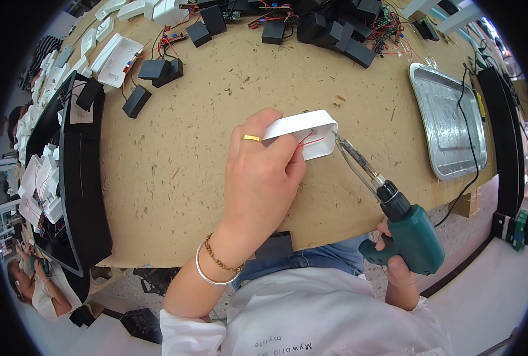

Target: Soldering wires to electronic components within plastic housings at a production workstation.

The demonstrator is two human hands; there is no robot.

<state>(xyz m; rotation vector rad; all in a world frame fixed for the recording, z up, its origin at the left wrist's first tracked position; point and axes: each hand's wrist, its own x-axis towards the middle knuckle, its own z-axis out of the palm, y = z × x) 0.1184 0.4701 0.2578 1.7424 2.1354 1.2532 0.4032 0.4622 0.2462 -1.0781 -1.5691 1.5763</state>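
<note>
Head view: left hand pinches white housing, red wires inside; right hand grips green soldering gun, tip at housing's right end; left of housing, black bin holds white casings; rightward, metal tray.

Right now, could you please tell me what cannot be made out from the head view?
- Left end of the white case: head view, hidden by the left hand.
- Much of the right hand: head view, hidden by the green tool.
- Whether the tool's tip touches the case: head view, too small.
- Fine detail of the other person: head view, too small near the left rim.
</note>
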